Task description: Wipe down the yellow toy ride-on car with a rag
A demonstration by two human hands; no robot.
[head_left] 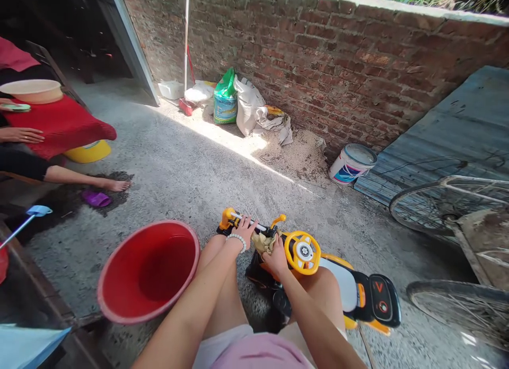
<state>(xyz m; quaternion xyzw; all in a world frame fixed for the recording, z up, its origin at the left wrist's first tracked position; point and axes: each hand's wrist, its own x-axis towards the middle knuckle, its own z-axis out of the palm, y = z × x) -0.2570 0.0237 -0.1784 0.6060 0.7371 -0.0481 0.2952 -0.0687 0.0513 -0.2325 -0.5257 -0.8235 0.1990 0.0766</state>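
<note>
1. The work in hand looks like wiping down a ride-on toy (338, 284) with a cloth (263, 243); I judge it to be mid-wipe, on the parts just in front of the steering wheel (305, 251).
2. The toy is on the concrete floor (170, 189), well apart from the floor's far edge along the brick wall (310, 67). Its seat end points to the floor's near right corner; whether all its wheels touch down is hidden.
3. The right hand (276, 255) has its fingers curled in on the bunched cloth, just beside the wheel's rim and pressed near the black fittings at the base of a small orange lever (279, 219).
4. The left hand (244, 232) lies over the white bar (258, 226) at the toy's other end, fingers stretched across it. It seems to be steadying that part; I cannot tell whether the thumb closes underneath.
5. The red basin (123, 273) sits beside the left leg, towards the floor's near left corner. Whether it holds water is unclear.
6. The next move, as I judge it, calls for a firm left hand on the bar and short right-hand strokes working the cloth into the gaps round the lever, without snagging. A rinse would need a reach across to the basin.
</note>
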